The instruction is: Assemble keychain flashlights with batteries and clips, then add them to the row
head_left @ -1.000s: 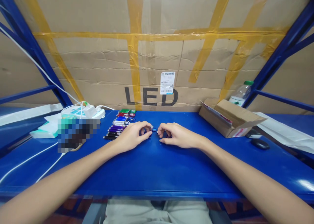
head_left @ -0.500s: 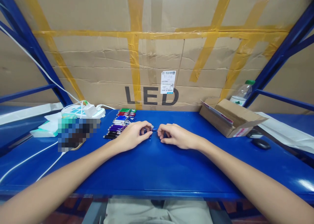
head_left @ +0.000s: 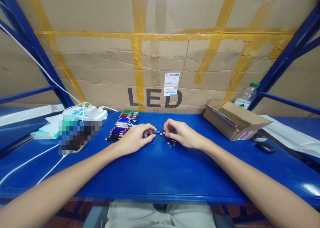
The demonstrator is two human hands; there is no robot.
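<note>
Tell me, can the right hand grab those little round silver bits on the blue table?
Probably yes. The round silver bits lie uncovered on the table just beside the right hand, nothing between. Its fingertips seem to pinch another small piece, so that may need dropping first.

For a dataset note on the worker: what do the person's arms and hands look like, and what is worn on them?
The left forearm and right forearm are bare up to the picture's edge: no sleeves show. The left hand and right hand wear no gloves; I see no watch or bracelet. Rings are too small to tell.
</note>
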